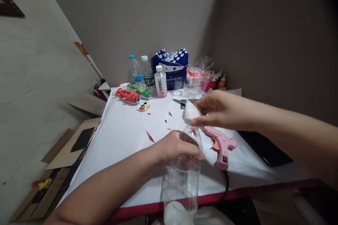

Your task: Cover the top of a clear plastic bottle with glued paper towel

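Observation:
My left hand (176, 147) is wrapped round the upper part of a clear plastic bottle (183, 186), which stands tilted at the table's front edge. White material (174, 212) shows at the bottle's lower end; whether it is inside or behind I cannot tell. Between thumb and fingers, my right hand (213, 108) pinches a folded white tissue (190, 112) at the bottle's top. Part of the tissue and the bottle's mouth are hidden. A pink glue gun (223, 147) lies just right of the bottle, and scissors (182, 102) lie behind the tissue.
On the white-covered table (118, 147) are red (128, 95) and green (139, 90) painted bottles, a paint palette (143, 106) and red scraps. Several drink bottles (160, 82), a blue bag (173, 74) and paint tubes (221, 81) line the back. A black tablet-like slab (266, 149) lies right.

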The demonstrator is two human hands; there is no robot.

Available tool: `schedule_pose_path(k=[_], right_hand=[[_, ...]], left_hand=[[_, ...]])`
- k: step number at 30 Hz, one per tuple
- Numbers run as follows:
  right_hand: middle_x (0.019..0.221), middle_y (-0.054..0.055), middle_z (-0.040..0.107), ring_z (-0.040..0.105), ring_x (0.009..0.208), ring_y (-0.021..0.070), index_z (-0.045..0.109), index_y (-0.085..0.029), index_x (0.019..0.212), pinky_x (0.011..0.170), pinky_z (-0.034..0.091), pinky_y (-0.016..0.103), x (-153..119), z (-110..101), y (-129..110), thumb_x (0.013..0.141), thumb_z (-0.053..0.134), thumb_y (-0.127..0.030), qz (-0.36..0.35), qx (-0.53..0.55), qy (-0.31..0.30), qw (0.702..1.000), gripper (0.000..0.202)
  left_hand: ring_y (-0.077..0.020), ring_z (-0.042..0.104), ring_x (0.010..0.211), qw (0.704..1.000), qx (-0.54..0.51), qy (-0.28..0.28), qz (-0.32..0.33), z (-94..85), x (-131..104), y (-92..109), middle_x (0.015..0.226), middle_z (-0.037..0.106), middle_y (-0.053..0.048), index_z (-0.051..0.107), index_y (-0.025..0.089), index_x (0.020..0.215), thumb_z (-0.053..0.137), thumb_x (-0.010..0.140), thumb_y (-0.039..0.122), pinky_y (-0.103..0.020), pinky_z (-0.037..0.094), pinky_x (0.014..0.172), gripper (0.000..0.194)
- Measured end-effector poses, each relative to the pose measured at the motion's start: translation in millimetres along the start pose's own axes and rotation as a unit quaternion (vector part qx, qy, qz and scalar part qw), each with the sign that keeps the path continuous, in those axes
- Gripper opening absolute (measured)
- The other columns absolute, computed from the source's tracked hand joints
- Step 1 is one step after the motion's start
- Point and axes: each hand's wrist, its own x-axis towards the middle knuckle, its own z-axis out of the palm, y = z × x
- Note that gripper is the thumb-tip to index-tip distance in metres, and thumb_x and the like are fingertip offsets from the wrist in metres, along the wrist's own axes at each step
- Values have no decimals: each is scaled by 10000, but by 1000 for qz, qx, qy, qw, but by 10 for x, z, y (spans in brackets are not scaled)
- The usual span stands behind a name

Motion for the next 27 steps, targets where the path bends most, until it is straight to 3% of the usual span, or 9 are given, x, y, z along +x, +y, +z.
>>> schedule_pose_path(k=[3, 8, 15, 19, 27], right_hand=[[498, -31, 451, 377, 438, 102, 569, -209, 575, 424, 273, 259, 54, -63, 2, 741, 728, -428, 45, 28, -44, 998, 317], [508, -6, 516, 429, 437, 121, 618, -210, 587, 413, 305, 262, 87, -91, -47, 765, 720, -382, 26, 62, -57, 996, 268], [663, 30, 643, 565, 567, 167, 636, -213, 664, 487, 401, 280, 34, -45, -96, 795, 683, -376, 45, 165, -81, 982, 214], [583, 3, 585, 508, 495, 136, 584, -212, 606, 451, 361, 269, -12, -4, -113, 785, 689, -437, 29, 117, -44, 992, 306], [505, -34, 458, 379, 463, 94, 511, -200, 565, 421, 275, 245, 56, 77, -69, 815, 658, -334, -1, -47, -3, 999, 319]], left_hand=[[-114, 504, 498, 1000, 6, 0, 1, 4, 11, -4, 569, 590, -18, 661, 121, 636, 717, 559, 224, -250, 395, 502, 140], [-106, 484, 478, 1000, 1, 6, 2, -7, -2, 7, 526, 543, 10, 629, 132, 612, 740, 558, 230, -247, 381, 489, 158], [-109, 508, 498, 1000, -5, -26, 4, -6, -52, 60, 535, 581, -6, 635, 132, 592, 736, 573, 214, -233, 377, 491, 131], [-105, 491, 496, 999, -9, -32, 2, 4, -39, 38, 533, 567, -8, 634, 130, 574, 735, 567, 215, -234, 360, 489, 133], [-115, 497, 489, 999, -13, 43, -12, 10, 33, 21, 530, 577, -14, 642, 128, 567, 674, 527, 201, -250, 367, 501, 89]])
